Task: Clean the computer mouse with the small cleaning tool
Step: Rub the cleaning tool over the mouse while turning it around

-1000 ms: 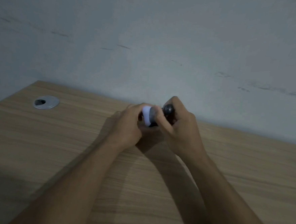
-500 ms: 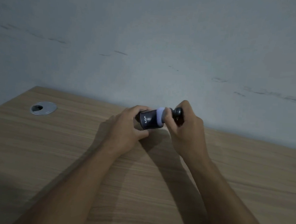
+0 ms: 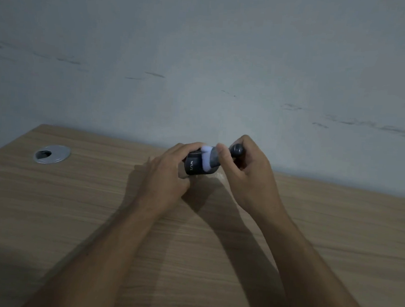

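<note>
A dark computer mouse (image 3: 194, 165) with white lettering is held just above the wooden desk (image 3: 72, 216), near the wall. My left hand (image 3: 168, 175) grips its left side. My right hand (image 3: 245, 173) holds the small cleaning tool, whose dark rounded handle end (image 3: 237, 150) sticks out above my fingers. The tool's pale soft head (image 3: 207, 159) lies against the right part of the mouse. The far side of the mouse and most of the tool are hidden by my fingers.
A round silver cable grommet (image 3: 52, 154) is set into the desk at the far left. A grey scuffed wall (image 3: 226, 71) rises right behind the desk's back edge.
The mouse has turned so its dark lettered top now shows. The pale head moved from the left of the mouse to its right part. Both hands shifted slightly.
</note>
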